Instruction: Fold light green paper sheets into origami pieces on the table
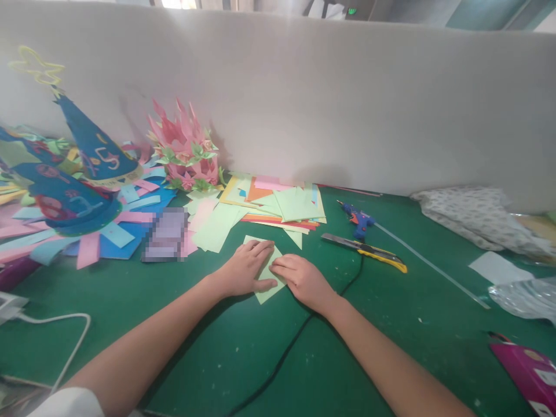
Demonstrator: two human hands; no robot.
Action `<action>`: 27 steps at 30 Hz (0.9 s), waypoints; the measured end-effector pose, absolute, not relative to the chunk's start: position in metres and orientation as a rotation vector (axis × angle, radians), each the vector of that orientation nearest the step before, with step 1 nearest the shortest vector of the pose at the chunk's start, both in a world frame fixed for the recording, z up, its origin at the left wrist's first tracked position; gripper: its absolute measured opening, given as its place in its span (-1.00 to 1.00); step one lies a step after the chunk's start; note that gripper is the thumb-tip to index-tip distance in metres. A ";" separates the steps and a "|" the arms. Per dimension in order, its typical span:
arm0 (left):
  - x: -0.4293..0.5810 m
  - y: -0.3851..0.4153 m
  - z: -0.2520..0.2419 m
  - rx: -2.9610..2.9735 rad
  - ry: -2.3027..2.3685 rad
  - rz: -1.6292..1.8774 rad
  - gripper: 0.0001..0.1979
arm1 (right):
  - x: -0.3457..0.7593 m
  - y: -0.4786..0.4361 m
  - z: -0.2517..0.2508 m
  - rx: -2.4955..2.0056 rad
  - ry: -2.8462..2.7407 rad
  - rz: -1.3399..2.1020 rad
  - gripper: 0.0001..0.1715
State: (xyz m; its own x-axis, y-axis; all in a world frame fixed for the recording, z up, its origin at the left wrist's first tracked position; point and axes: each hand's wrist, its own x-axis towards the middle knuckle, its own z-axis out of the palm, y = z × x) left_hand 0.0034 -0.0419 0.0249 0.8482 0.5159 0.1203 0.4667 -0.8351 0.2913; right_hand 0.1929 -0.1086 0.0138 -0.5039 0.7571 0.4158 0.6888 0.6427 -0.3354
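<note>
A light green sheet of paper [266, 294] lies on the green table, partly covered by both hands. My left hand [248, 269] rests on its left part, fingers stretched out and thumb apart. On its right edge, my right hand [306, 281] presses down with the fingers held together; whether paper is pinched under the fingertips is hidden. Just behind the hands are loose light green sheets [219, 226] and a stack of coloured paper [297, 204].
A yellow cutter knife [382, 255] and blue glue gun [358, 220] with a long glue stick lie right. A black cable [289, 347] crosses the front. Blue paper hats [93, 139], a pink paper crown [186, 150] and a phone [165, 234] are left.
</note>
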 end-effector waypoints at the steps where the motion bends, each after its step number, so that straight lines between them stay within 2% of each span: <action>1: 0.003 -0.042 0.025 2.776 0.742 0.290 -0.35 | 0.193 -0.109 0.014 -1.129 -2.331 0.171 -0.70; 12: 0.004 -0.042 0.027 2.818 0.705 0.312 -0.45 | 0.194 -0.109 0.015 -1.144 -2.343 0.183 -0.70; 27: 0.004 -0.037 0.025 2.772 0.729 0.339 -0.39 | 0.195 -0.108 0.016 -1.141 -2.367 0.221 -0.71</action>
